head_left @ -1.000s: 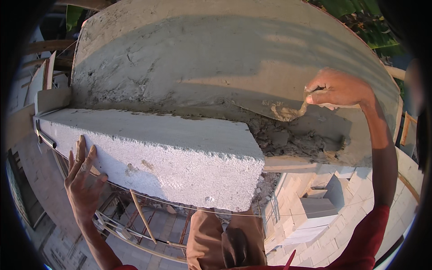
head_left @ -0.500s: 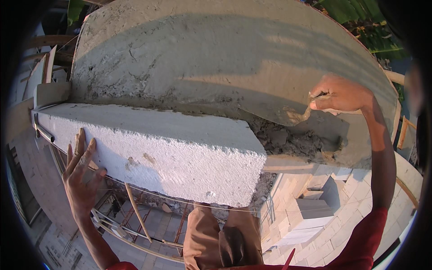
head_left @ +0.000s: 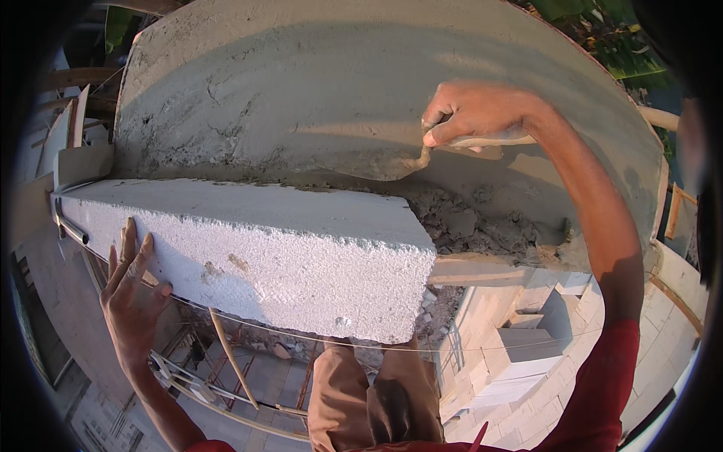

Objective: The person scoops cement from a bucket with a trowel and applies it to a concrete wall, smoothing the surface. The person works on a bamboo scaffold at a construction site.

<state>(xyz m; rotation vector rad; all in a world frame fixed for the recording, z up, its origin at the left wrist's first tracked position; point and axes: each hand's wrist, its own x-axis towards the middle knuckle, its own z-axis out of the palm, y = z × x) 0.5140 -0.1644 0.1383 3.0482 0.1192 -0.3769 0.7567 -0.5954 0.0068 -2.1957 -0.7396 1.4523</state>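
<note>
A long white aerated concrete block (head_left: 301, 267) lies across the middle, its rough side facing me. My left hand (head_left: 134, 294) rests with spread fingers against the block's near face at its left part. My right hand (head_left: 482, 117) is closed round the handle of a trowel (head_left: 376, 166), whose mortar-smeared blade lies along the seam behind the block's far edge. Grey wet mortar (head_left: 482, 222) is heaped in the gap beyond the block's right end. Behind them rises a broad grey rendered surface (head_left: 301, 90), with cracks and rough patches at its left.
A thin string (head_left: 301, 334) runs under the block's near edge. At the left end sit a dark metal tube (head_left: 73, 228) and a small board (head_left: 83, 164). Far below are stacked white blocks (head_left: 527, 358) and wooden poles (head_left: 232, 358). My legs (head_left: 339, 392) show at the bottom.
My right hand has moved left with the trowel, carrying the blade along the seam behind the block. My left hand keeps its place on the block.
</note>
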